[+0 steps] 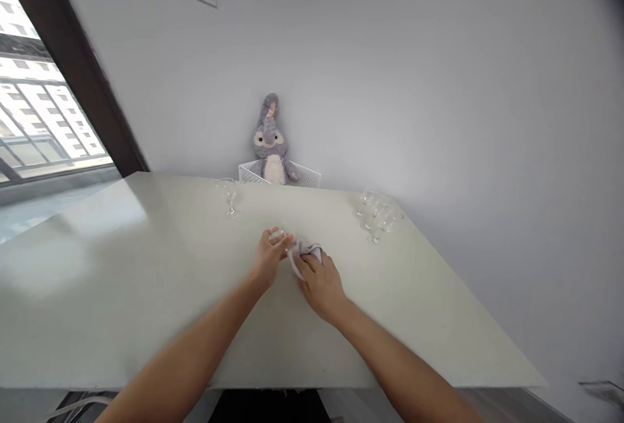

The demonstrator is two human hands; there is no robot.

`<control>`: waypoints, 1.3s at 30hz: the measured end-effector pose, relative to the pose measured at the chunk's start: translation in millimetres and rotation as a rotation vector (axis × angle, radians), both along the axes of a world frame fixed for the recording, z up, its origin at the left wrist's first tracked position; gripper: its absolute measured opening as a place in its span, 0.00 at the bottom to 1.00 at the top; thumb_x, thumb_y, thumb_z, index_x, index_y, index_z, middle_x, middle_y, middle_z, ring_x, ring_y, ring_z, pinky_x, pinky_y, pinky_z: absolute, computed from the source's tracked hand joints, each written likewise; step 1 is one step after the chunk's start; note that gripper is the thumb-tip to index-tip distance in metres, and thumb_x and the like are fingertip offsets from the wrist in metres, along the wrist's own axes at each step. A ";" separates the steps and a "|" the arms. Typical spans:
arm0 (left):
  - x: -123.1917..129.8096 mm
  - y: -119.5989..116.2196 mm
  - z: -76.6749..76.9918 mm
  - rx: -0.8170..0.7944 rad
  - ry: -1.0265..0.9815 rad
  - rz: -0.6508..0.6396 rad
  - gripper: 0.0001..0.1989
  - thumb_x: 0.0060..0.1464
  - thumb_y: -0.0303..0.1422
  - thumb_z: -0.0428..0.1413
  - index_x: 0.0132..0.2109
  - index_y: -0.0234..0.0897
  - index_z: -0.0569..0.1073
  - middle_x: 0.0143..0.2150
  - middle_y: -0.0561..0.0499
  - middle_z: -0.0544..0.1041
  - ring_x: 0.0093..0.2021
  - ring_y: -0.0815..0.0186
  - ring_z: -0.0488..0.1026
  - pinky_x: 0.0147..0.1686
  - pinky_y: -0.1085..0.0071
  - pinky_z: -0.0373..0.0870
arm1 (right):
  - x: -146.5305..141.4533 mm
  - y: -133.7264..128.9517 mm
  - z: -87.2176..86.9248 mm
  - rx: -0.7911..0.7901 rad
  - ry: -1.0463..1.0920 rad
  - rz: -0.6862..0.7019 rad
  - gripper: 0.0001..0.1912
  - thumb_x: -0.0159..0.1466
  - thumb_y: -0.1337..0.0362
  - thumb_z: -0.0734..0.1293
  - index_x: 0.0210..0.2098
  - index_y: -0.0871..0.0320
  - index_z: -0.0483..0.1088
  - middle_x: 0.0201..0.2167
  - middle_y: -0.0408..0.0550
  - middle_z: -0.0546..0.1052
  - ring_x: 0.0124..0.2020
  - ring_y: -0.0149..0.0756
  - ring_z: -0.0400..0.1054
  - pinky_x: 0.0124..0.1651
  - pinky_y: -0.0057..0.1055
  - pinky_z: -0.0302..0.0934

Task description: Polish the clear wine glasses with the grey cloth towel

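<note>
My left hand [269, 255] is closed around a small clear stemmed glass [277, 235], which lies tilted on its side above the table. Its bowl end is partly covered by a grey-white cloth [303, 249]. The fingers of my right hand [322, 285] press that cloth against the glass. Left of my hands, another clear stemmed glass [231, 201] stands upright. Several more clear glasses [376, 214] are clustered toward the table's back right corner; their outlines overlap and are hard to separate.
The pale table [195, 332] reaches back to a plain wall [414, 85]. At its far edge, a white perforated basket [307, 177] holds a grey plush rabbit [271, 143]. A window [43, 111] with a dark frame is on the left. A cable [88, 401] shows below the front edge.
</note>
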State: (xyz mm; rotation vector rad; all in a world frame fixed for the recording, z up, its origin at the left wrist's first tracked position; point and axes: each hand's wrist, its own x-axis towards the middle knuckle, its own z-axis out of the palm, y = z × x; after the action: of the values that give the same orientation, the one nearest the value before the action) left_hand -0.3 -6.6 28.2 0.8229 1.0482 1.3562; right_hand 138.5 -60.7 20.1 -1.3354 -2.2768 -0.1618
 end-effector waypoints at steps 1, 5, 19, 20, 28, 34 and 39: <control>-1.9 2.2 -0.6 -0.005 -0.022 0.045 0.27 0.39 0.37 0.62 0.46 0.39 0.61 0.38 0.47 0.73 0.35 0.66 0.73 0.31 0.72 0.68 | -2.4 -3.3 1.8 0.022 -0.033 0.035 0.19 0.61 0.57 0.58 0.49 0.55 0.64 0.47 0.54 0.68 0.45 0.47 0.58 0.43 0.41 0.53; -6.1 6.3 1.2 0.012 -0.189 0.099 0.27 0.39 0.37 0.62 0.45 0.40 0.59 0.34 0.51 0.73 0.32 0.66 0.74 0.28 0.72 0.68 | -5.3 -8.1 6.7 0.010 0.024 0.087 0.18 0.62 0.56 0.56 0.49 0.52 0.65 0.50 0.49 0.67 0.48 0.46 0.57 0.45 0.42 0.53; 1.6 -15.9 17.7 0.345 -0.087 0.189 0.27 0.47 0.38 0.57 0.52 0.46 0.53 0.54 0.43 0.61 0.49 0.60 0.68 0.46 0.63 0.66 | -2.3 4.5 -11.3 -0.684 0.841 0.135 0.24 0.62 0.48 0.50 0.45 0.57 0.64 0.24 0.44 0.71 0.21 0.31 0.64 0.27 0.27 0.57; 0.0 -16.5 20.6 0.398 -0.033 0.218 0.29 0.47 0.38 0.57 0.53 0.46 0.52 0.56 0.43 0.60 0.50 0.60 0.67 0.46 0.63 0.66 | -2.3 2.1 -8.6 -0.677 0.760 0.170 0.23 0.62 0.48 0.51 0.42 0.56 0.66 0.22 0.43 0.71 0.21 0.30 0.64 0.27 0.27 0.57; 5.8 -26.1 -3.1 0.927 0.423 0.075 0.32 0.47 0.32 0.57 0.55 0.44 0.49 0.55 0.42 0.61 0.55 0.59 0.61 0.52 0.59 0.59 | 12.9 3.7 6.1 -0.142 0.492 -0.066 0.18 0.60 0.55 0.58 0.47 0.56 0.65 0.31 0.47 0.69 0.30 0.32 0.64 0.33 0.27 0.56; 16.6 -31.0 -16.8 0.879 0.696 -0.228 0.35 0.46 0.37 0.57 0.58 0.42 0.50 0.57 0.41 0.61 0.58 0.57 0.57 0.55 0.58 0.53 | 17.1 19.4 -4.7 -0.233 0.656 -0.018 0.12 0.59 0.56 0.59 0.33 0.55 0.70 0.29 0.45 0.72 0.30 0.33 0.65 0.34 0.27 0.57; 8.7 -14.9 -21.8 0.624 0.709 -0.269 0.33 0.46 0.43 0.55 0.58 0.43 0.54 0.55 0.43 0.65 0.54 0.57 0.62 0.53 0.59 0.56 | 62.6 43.0 0.0 -0.207 0.852 -0.317 0.16 0.53 0.52 0.63 0.31 0.58 0.72 0.28 0.46 0.74 0.29 0.36 0.65 0.34 0.30 0.58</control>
State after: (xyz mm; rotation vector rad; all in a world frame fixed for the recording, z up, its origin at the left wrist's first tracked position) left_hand 8.4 -21.4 6.3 1.9371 0.9785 1.1809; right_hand 201.1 -17.7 20.1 -1.4806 -1.3892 0.4676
